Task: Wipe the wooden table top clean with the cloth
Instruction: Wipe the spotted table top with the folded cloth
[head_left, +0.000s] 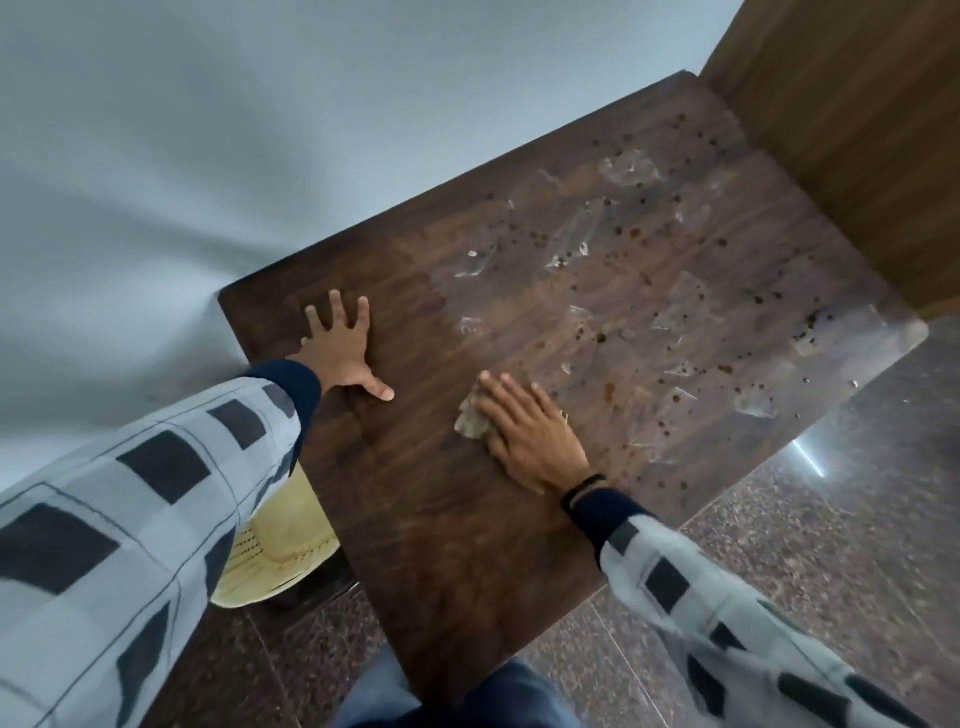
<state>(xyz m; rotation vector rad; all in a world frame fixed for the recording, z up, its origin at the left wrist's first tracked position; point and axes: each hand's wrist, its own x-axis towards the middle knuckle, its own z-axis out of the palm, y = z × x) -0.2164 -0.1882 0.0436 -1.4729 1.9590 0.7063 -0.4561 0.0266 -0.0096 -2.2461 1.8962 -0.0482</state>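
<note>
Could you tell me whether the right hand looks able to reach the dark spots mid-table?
Probably yes: the right hand presses the cloth on the table top, and nothing stands between it and the dark spots.

Your left hand (340, 353) lies flat on the surface (441, 545) near its left edge. Your right hand (530, 436) lies to its right and nearer you, pressing on the cloth (472, 418), which shows at the fingers' left side. Spots (649, 270) spread over the surface beyond and right of that hand. A wall (208, 156) stands behind, a panel (857, 130) at the far right corner, a chair (280, 551) beside the left edge.
</note>
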